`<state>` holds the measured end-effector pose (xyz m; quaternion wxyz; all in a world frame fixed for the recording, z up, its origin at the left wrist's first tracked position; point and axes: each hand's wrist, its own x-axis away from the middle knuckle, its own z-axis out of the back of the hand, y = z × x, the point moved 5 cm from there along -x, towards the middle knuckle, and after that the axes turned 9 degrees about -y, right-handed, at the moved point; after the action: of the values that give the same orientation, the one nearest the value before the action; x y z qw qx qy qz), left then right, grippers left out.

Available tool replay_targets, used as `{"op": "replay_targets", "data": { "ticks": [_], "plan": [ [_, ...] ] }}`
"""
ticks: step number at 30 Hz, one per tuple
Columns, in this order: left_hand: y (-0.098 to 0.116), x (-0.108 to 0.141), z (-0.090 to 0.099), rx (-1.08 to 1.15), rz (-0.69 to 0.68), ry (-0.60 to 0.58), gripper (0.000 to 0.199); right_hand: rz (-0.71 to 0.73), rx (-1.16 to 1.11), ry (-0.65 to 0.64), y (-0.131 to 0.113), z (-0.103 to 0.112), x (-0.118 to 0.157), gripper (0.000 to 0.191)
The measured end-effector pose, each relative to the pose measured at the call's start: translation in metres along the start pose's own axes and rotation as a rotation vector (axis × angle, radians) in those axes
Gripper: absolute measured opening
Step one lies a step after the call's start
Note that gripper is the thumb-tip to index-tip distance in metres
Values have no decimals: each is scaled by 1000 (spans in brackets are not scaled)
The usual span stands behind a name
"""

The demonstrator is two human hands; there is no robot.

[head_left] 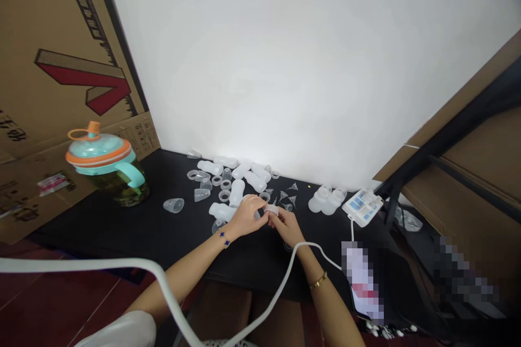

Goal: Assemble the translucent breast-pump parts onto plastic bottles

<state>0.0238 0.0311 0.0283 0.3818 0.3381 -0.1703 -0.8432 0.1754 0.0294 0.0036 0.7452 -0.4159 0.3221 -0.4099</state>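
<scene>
Both hands meet low over the black table. A white translucent screw ring (271,209) sits between their fingertips. My right hand (287,226) pinches it from the right with bent fingers. My left hand (246,213) is closed at its left edge, and a pale translucent piece (257,216) shows under its fingers, partly hidden. Left of the hands lie several small white bottles (236,193), clear cups (202,194) and loose rings (224,196). Just beyond the fingers are several small clear funnel-shaped pieces (283,196). A clear dome (218,225) is beside my left wrist.
A large teal-and-orange lidded jug (108,165) stands at left before a cardboard box (44,92). At right are white bottles grouped together (326,200), a white power strip (363,206) and a phone (362,282). A white cable (163,282) loops across the front.
</scene>
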Motion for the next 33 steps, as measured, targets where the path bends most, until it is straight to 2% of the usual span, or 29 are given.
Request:
{"op": "replay_targets", "data": {
  "ticks": [8,33],
  "plan": [
    [-2,1,-2,10,18,34,7,0,79,27,6,0,0,23],
    [0,1,-4,4,20,52,17,-4,168,31,5,1,2,29]
  ]
}}
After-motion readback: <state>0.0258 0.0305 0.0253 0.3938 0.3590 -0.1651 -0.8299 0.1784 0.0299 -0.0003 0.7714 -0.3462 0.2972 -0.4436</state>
